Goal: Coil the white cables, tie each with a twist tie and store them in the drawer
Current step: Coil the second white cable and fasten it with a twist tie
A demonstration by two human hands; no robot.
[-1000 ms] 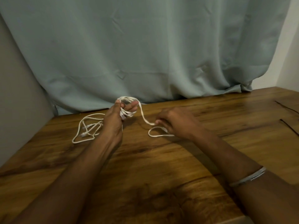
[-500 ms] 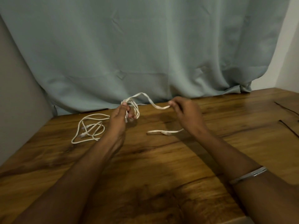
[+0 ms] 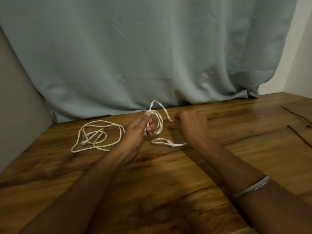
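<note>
My left hand [image 3: 137, 130] pinches the coil [image 3: 156, 121]; my right hand [image 3: 189, 123], apparently gripping cable, should wind even loops.

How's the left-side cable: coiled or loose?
Loose. The second cable lies sprawled in uneven loops on the table, untied, apart from both hands.

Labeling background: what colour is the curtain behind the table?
Pale grey-green curtain, plain, no pattern; head view.
</note>
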